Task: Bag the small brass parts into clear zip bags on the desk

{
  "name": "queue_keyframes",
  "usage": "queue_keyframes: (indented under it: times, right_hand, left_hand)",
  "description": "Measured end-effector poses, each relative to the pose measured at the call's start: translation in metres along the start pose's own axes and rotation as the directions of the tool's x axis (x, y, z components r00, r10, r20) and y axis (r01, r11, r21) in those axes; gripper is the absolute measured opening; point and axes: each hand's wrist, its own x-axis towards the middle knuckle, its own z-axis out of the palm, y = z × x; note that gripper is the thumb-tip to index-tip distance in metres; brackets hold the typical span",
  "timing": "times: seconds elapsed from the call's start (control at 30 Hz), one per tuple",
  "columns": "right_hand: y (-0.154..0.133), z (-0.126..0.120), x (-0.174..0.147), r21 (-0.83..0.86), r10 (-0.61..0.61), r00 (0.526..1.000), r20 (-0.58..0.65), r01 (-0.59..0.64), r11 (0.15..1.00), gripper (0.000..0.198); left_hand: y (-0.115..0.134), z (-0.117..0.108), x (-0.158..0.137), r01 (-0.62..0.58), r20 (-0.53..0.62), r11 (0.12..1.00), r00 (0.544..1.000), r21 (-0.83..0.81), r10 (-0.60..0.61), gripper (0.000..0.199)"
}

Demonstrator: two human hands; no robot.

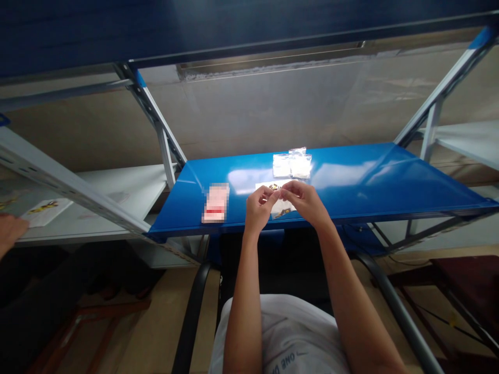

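Observation:
My left hand (260, 206) and my right hand (303, 199) meet over the front middle of the blue shelf, fingertips pinched together. Whatever sits between them is too small to make out. Beneath and behind my hands lies a white sheet (262, 186), with small brass-coloured and dark pieces (274, 186) on it. More small pieces (284, 212) show just below my fingers, seemingly in or on a clear bag. Right behind the sheet are shiny clear plastic bags (299, 165) with pale contents.
On the blue shelf (351, 187), a blurred pink-and-white item (216, 203) lies to the left. Slanted metal posts (156, 119) flank the shelf. At far left, a co-worker's hand (11, 231) is beside a white sheet (49, 212) with yellowish pieces. Chair armrests (191, 311) stand around me.

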Motion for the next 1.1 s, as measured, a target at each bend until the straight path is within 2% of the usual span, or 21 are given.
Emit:
queue_keyframes:
  times: [0.17, 0.3, 0.5, 0.73, 0.83, 0.9, 1.0, 1.1]
  right_hand:
    - [-0.001, -0.005, -0.002, 0.048, -0.003, 0.996, 0.094, -0.002, 0.999, 0.035]
    - [-0.001, -0.007, -0.006, 0.022, -0.007, 0.999, 0.054, 0.005, 1.0, 0.033]
    - [-0.001, -0.015, -0.01, -0.101, 0.012, 1.0, -0.022, -0.015, 0.995, 0.028]
    - [-0.001, -0.048, 0.0, -0.181, 0.082, 0.988, 0.129, -0.058, 0.982, 0.024]
    - [-0.004, -0.061, -0.001, -0.182, 0.067, 0.988, 0.138, -0.041, 0.982, 0.025]
    - [-0.006, -0.069, -0.004, -0.161, 0.07, 0.993, 0.093, -0.055, 0.985, 0.028]
    - [-0.006, -0.083, -0.012, -0.137, 0.108, 0.994, -0.006, -0.108, 0.985, 0.035]
    - [-0.001, -0.1, -0.019, -0.087, 0.18, 0.983, -0.04, -0.182, 0.979, 0.041]
  left_hand:
    - [0.005, -0.001, -0.001, -0.03, -0.01, 0.999, 0.999, 0.041, 0.031, 0.034]
    - [0.003, 0.0, 0.0, -0.015, 0.011, 0.995, 1.0, 0.096, 0.014, 0.029]
    - [0.006, 0.004, -0.001, -0.02, 0.044, 0.983, 0.999, 0.18, 0.012, 0.024]
    - [-0.001, 0.01, -0.001, 0.019, 0.075, 0.99, 0.997, 0.137, -0.03, 0.017]
    - [0.005, 0.02, -0.002, 0.023, 0.069, 0.997, 0.997, 0.076, -0.028, 0.02]
    - [0.01, 0.031, -0.003, 0.034, 0.067, 0.999, 0.997, 0.038, -0.036, 0.026]
    - [0.013, 0.051, -0.004, 0.072, 0.111, 0.997, 0.991, -0.018, -0.07, 0.039]
    - [0.003, 0.072, -0.006, 0.156, 0.157, 0.986, 0.977, -0.059, -0.145, 0.055]
